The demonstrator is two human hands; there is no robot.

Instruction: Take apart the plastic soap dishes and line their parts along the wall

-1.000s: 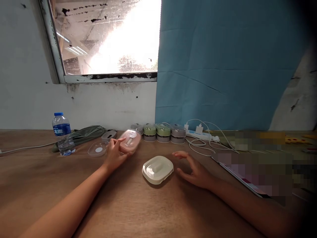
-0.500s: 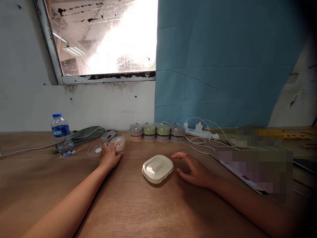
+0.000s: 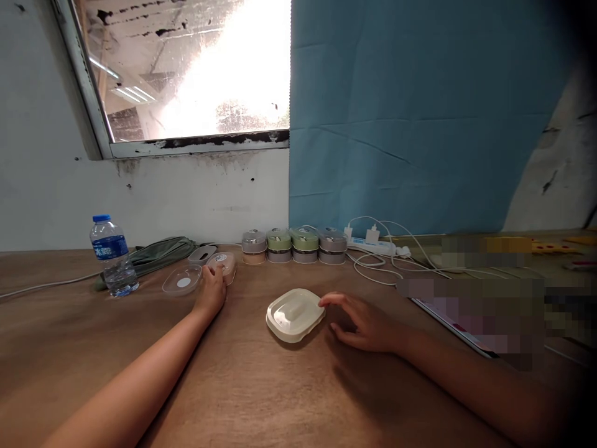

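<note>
At the left, my left hand point(image 3: 212, 290) has its fingers curled against the near left side of a small pink box point(image 3: 227, 266) with a clear top. A loose clear lid point(image 3: 177, 281) with a white round sticker lies just left of that hand. In the middle of the table rests a cream oval lid-like piece point(image 3: 295, 314) with a raised centre; whether anything is under it I cannot tell. My right hand point(image 3: 366, 320) is beside it, thumb and fingers apart, the index fingertip at its right edge.
Several stacked small boxes point(image 3: 305, 246) in grey, green and orange line the wall. A grey open piece point(image 3: 202, 254) and green bag point(image 3: 161, 254) sit behind the clear lid. A water bottle point(image 3: 113, 258) stands left. White cables point(image 3: 373, 261) and a power strip point(image 3: 373, 247) lie right.
My left hand has shifted right, off the clear lid's edge, to the pink box's near side. My right index fingertip has come up to the cream piece's edge. The view has moved slightly.
</note>
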